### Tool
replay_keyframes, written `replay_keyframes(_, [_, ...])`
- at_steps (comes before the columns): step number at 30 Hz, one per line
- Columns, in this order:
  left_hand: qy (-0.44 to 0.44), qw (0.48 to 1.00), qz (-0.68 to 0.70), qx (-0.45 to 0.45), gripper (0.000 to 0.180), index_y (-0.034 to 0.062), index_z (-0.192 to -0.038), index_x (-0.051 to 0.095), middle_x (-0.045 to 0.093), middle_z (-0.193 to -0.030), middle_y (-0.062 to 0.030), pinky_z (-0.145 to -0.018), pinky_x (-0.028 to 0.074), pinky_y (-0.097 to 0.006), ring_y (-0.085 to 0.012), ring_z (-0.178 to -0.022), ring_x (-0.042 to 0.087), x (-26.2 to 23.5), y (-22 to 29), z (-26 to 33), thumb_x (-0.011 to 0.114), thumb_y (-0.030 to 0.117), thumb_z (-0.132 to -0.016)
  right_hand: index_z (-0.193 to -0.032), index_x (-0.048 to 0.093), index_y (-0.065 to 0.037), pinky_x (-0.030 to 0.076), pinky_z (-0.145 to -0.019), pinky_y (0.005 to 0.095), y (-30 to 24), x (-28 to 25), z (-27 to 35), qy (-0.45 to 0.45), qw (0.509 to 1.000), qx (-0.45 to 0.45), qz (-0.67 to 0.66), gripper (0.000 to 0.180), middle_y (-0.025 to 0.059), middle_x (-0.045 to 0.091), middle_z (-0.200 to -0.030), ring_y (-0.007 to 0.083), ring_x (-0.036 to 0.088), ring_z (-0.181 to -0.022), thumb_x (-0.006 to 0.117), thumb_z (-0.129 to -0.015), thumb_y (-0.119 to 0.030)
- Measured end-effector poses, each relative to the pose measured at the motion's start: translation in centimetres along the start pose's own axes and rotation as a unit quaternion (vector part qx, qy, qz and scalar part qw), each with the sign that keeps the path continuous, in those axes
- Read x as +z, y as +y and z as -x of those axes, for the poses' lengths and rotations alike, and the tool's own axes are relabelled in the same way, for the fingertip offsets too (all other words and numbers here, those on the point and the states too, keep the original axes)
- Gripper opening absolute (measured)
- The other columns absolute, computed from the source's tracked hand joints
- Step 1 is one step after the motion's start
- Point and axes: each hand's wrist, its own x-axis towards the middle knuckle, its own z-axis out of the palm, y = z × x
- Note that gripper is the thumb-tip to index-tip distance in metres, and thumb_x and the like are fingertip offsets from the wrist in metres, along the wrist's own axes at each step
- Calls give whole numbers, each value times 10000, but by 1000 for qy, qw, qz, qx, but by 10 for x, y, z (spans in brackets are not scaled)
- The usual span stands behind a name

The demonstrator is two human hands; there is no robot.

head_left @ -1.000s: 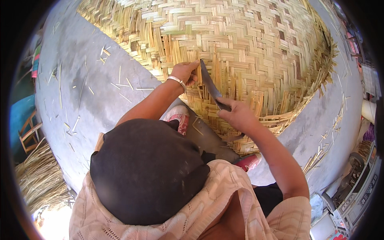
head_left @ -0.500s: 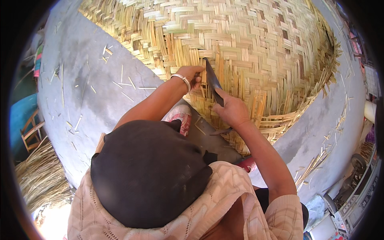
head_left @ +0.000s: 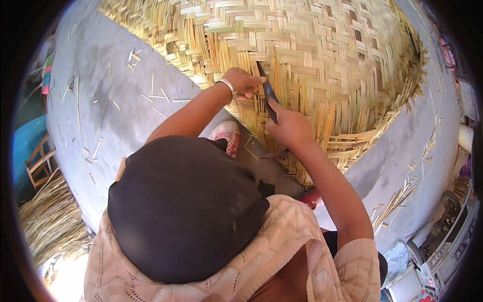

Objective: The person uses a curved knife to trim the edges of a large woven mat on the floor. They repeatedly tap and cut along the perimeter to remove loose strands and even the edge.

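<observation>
A large woven mat of pale bamboo strips spreads in front of me, its near border fringed with loose strip ends. My right hand is closed round a dark-bladed knife, whose narrow tip points away from me over the weave. Close to the left of the blade is my left hand, a pale bangle on its wrist. Its thumb and forefinger are pinched at a bamboo strip end beside the blade; the exact hold is partly hidden. A dark curved piece shows below my right fist; whether it belongs to the knife I cannot tell.
Strip scraps litter the grey floor. A bundle of long thin strips lies at the lower left beside a wooden frame. A wheeled vehicle stands at the lower right. My shoe is near the mat's edge.
Both hands and the knife have shifted slightly away from me along the strips. My left thumb and forefinger now reach up to the blade's side.
</observation>
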Motion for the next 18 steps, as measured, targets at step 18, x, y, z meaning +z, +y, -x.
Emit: replay_keyframes(18, [192,895,-356,187,496,75,-812,566,640,-713,-120,-632,482,-435,-328,-729,641,11,-17,0,745,535,-761,-1310,509,-175,532,-722,515,-12,3,8,-15,999,1,40,500,205,688,-848,393,674,-786,572,-826,-284])
